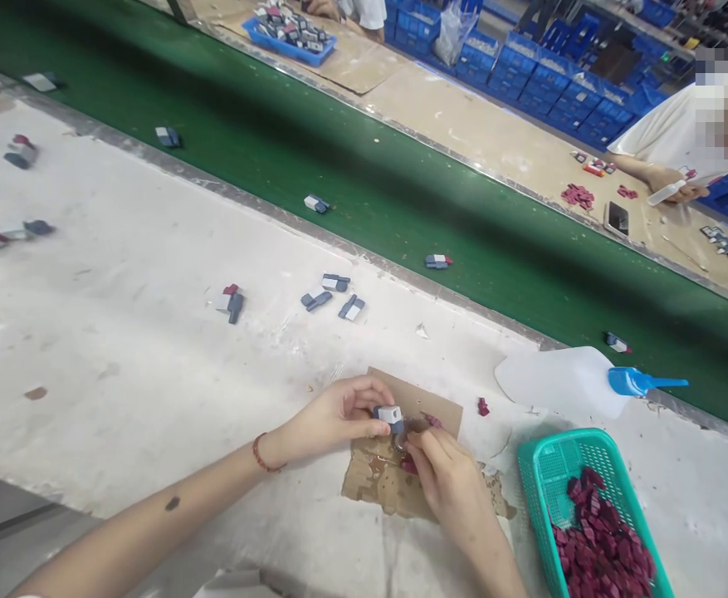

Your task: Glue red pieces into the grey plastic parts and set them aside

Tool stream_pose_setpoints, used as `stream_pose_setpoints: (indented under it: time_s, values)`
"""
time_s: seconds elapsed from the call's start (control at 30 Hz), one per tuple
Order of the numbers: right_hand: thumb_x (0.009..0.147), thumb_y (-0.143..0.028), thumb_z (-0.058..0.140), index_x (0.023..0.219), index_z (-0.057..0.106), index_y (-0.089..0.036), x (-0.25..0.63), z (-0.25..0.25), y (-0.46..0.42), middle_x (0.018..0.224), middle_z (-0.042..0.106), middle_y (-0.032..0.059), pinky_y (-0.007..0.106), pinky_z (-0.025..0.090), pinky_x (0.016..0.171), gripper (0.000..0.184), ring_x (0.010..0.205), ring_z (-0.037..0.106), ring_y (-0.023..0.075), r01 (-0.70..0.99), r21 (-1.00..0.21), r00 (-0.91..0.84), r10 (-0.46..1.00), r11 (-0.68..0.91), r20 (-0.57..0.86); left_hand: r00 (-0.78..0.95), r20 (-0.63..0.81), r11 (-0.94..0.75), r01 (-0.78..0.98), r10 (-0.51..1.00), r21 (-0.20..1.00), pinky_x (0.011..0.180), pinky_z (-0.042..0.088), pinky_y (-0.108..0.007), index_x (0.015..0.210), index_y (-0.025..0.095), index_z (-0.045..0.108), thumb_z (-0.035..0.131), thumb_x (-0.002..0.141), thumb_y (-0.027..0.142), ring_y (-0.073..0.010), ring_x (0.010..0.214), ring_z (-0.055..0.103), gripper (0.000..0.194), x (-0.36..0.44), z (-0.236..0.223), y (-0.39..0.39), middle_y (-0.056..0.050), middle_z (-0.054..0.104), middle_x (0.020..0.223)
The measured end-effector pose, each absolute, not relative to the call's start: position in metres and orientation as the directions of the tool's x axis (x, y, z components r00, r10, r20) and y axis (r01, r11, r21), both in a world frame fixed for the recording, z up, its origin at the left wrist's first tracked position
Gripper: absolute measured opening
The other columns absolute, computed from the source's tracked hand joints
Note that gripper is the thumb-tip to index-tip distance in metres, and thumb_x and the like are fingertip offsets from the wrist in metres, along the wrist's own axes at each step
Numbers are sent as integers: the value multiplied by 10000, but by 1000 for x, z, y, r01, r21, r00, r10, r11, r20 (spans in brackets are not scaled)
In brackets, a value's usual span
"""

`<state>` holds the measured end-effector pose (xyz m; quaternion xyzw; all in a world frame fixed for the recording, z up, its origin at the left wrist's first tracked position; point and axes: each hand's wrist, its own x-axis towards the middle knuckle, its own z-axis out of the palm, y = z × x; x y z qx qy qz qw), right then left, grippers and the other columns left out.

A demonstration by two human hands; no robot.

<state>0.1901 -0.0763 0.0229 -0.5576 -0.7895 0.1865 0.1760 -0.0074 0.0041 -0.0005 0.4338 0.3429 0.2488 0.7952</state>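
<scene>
Blue and white, a small block (388, 414) is held up just over the cardboard (419, 397). It is gripped by the left hand (354, 411), with the thumb and fingertips closed on its sides. The right hand (447, 469) is held over the cardboard too, just beside the block. Its fingers are bent in and brought close together, but whether a thing is pinched there cannot be told.

The block looks like hard plastic, so it can be guessed to be light and stiff, and not easily squashed. It is likely best held by its flat sides, with the ends left free. A wet patch (394, 490) is seen on the cardboard, so a block could be made slippery if it were set down there.

Some red bits (433, 421) are seen on the cardboard, partly hidden by the right hand. To the right of the cardboard, more red pieces (606, 540) are piled in a green basket (529, 473). They look small, and could be picked up by their edges. Past the cardboard, to the right, a white bottle (556, 378) is laid on its side. Past it to the left, three blocks (351, 308) are grouped on the table (152, 349). Farther past the cardboard, a few more are spread along the green belt (276, 141).
</scene>
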Motion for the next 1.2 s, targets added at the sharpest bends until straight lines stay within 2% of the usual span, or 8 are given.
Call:
stream_pose_setpoints:
  time_s: [0.13,0.3,0.43,0.6,0.77,0.83,0.93,1.2]
  values:
    - [1040,-242,321,791,555,-227,190,26,-78,664,608,6,263,454,532,342,586,592,162,797,-519,-355,935,310,13,623,-345,505,-94,702,858,826,538,-332,999,171,677,828,685,343,-218,946,670,389,-6,-4,2,-77,723,982]
    - [1037,-235,328,808,575,-224,189,18,-76,682,613,21,270,463,568,337,616,601,173,791,-516,-325,940,329,101,597,-342,488,-97,726,867,812,527,-329,908,170,619,782,742,396,-194,876,663,324,-4,0,-2,-55,701,913]
    - [1030,-248,348,809,573,-228,193,18,-78,690,624,20,269,463,565,316,620,604,173,772,-581,-293,955,259,38,621,-285,436,-103,730,894,840,514,-323,927,188,580,695,825,406,-211,952,660,267,-2,3,-6,-70,701,966]
    - [999,-285,451,831,608,-227,196,20,-79,706,662,12,253,483,569,237,626,632,165,637,-761,-246,968,127,-44,636,-218,205,95,741,974,781,495,-293,973,190,644,563,901,368,-207,878,640,208,-4,4,-8,-70,705,959]
    - [930,-339,593,850,675,-212,201,20,-83,779,724,36,246,525,588,171,677,679,168,368,-925,8,995,-95,-99,713,-114,-28,184,692,983,667,442,-265,1004,184,625,428,966,387,-179,707,582,285,-7,3,-11,-54,662,831]
    - [912,-352,623,839,682,-210,200,20,-84,781,724,44,253,532,595,171,696,682,173,268,-959,74,994,-95,-78,740,-81,-104,201,668,974,675,430,-272,1001,183,614,388,981,415,-182,704,569,324,-7,1,-12,-59,650,824]
    - [910,-332,633,837,681,-217,195,20,-84,779,723,44,263,539,621,145,722,681,175,175,-983,75,996,-59,-47,767,-43,-204,224,640,953,705,419,-289,990,190,609,348,992,463,-193,714,558,378,-6,-1,-12,-66,641,820]
    - [920,-262,621,861,690,-218,190,15,-79,799,735,44,268,554,652,101,733,688,175,190,-982,8,1000,-9,-7,784,63,-334,189,618,924,671,411,-289,1008,144,598,238,1018,513,-188,702,551,515,-5,-2,-11,-76,645,807]
